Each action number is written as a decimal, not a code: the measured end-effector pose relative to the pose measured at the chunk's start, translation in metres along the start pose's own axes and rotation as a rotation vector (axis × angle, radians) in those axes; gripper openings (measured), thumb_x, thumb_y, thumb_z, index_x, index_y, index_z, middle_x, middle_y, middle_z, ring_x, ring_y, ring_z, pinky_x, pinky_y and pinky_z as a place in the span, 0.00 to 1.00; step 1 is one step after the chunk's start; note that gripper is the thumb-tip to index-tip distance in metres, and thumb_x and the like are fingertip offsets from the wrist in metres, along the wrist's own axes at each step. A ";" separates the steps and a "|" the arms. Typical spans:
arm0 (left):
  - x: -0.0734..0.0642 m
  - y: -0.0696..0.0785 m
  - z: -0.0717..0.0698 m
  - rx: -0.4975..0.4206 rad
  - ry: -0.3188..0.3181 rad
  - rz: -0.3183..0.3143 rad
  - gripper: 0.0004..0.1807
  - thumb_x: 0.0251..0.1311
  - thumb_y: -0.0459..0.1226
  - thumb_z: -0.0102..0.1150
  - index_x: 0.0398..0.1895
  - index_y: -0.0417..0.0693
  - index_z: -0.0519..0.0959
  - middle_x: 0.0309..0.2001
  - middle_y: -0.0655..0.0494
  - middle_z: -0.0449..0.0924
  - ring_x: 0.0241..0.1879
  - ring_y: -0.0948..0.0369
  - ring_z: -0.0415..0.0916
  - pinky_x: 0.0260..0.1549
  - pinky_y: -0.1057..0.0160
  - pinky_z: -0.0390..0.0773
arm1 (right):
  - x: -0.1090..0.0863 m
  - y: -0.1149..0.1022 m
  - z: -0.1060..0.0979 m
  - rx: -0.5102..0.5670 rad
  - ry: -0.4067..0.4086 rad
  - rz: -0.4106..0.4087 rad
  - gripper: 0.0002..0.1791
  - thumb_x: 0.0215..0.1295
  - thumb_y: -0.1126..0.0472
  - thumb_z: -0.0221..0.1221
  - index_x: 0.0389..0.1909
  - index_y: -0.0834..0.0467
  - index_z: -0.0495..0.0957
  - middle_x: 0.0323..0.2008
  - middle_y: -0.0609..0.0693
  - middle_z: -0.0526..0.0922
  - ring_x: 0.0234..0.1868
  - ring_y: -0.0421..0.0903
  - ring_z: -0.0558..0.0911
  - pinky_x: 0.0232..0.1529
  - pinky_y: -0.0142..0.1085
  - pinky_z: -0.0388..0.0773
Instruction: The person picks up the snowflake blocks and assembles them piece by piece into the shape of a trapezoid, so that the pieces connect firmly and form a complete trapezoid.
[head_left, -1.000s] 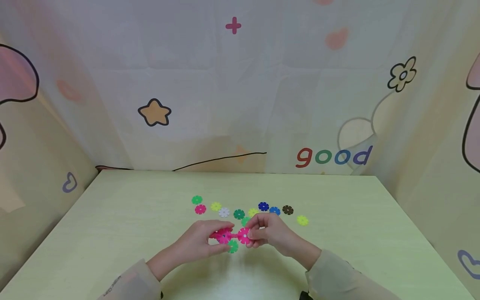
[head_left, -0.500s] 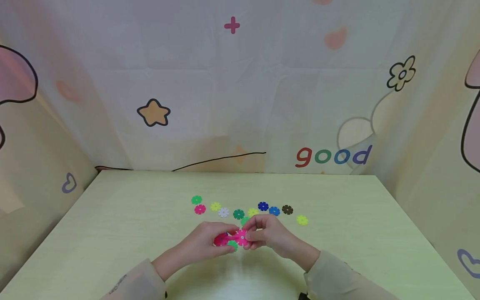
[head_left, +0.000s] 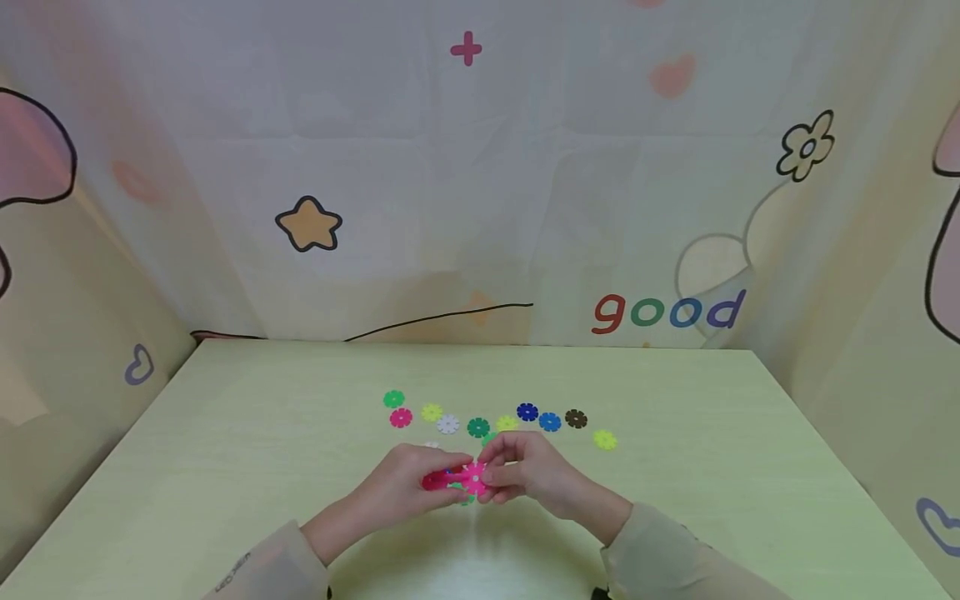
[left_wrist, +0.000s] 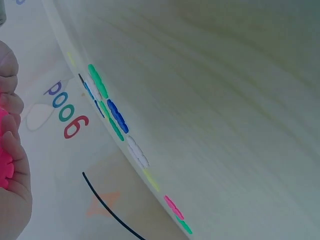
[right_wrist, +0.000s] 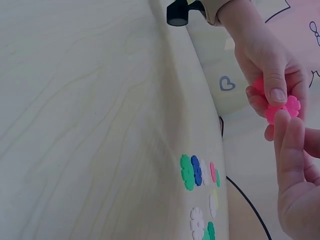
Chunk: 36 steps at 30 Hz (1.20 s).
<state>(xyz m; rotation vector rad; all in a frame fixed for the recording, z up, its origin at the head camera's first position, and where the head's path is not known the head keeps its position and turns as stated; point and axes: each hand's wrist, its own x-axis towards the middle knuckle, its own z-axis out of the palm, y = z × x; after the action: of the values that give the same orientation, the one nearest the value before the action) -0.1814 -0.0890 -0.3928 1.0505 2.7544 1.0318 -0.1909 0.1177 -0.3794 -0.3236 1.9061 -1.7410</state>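
Observation:
Over the near middle of the table, my left hand (head_left: 405, 483) holds joined pink snowflake discs (right_wrist: 285, 109) between thumb and fingers. From the other side, my right hand (head_left: 532, 471) pinches a pink snowflake disc (head_left: 475, 478) by its edge. This disc is up against the left hand's pieces; whether their slots engage cannot be made out. In the left wrist view, pink plastic (left_wrist: 5, 150) shows beside fingers at the left edge. A green disc (head_left: 465, 500) lies partly hidden below the hands. Fingers cover much of the held pieces.
Loose snowflake discs lie on the table (head_left: 262, 433) beyond the hands, among them a pink one (head_left: 401, 417), a white one (head_left: 448, 424), a dark blue one (head_left: 527, 412), a brown one (head_left: 576, 419) and a yellow one (head_left: 605, 439). A printed curtain (head_left: 405, 167) stands behind.
My right hand has moved slightly left with its pink disc, closing the gap to the pink pieces in my left hand. The left hand's pieces have turned. The loose discs stay put.

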 end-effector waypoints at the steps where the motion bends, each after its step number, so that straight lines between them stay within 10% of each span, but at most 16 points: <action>1: -0.001 -0.001 -0.001 -0.004 0.001 -0.004 0.21 0.48 0.43 0.63 0.49 0.54 0.77 0.40 0.61 0.81 0.37 0.69 0.76 0.33 0.78 0.73 | 0.001 0.000 0.001 -0.001 -0.004 0.000 0.13 0.55 0.68 0.58 0.40 0.70 0.69 0.26 0.51 0.74 0.25 0.43 0.82 0.28 0.31 0.78; 22: -0.047 -0.064 -0.055 0.078 0.265 -0.223 0.21 0.46 0.39 0.65 0.46 0.47 0.78 0.40 0.53 0.82 0.35 0.61 0.77 0.25 0.74 0.74 | 0.067 -0.016 0.007 -0.357 0.024 -0.072 0.14 0.55 0.62 0.59 0.41 0.64 0.74 0.35 0.51 0.79 0.35 0.43 0.78 0.39 0.37 0.77; 36: -0.065 -0.083 -0.070 0.111 0.330 -0.322 0.21 0.45 0.40 0.65 0.46 0.48 0.78 0.40 0.51 0.81 0.38 0.58 0.76 0.25 0.74 0.73 | 0.115 0.003 0.036 -1.233 -0.137 -0.130 0.37 0.58 0.34 0.44 0.65 0.49 0.56 0.68 0.46 0.50 0.69 0.50 0.47 0.64 0.51 0.51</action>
<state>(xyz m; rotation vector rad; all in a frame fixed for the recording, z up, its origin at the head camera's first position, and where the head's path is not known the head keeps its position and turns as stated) -0.1965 -0.2144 -0.4008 0.4468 3.1270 1.0966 -0.2666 0.0283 -0.4083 -0.9628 2.6410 -0.3572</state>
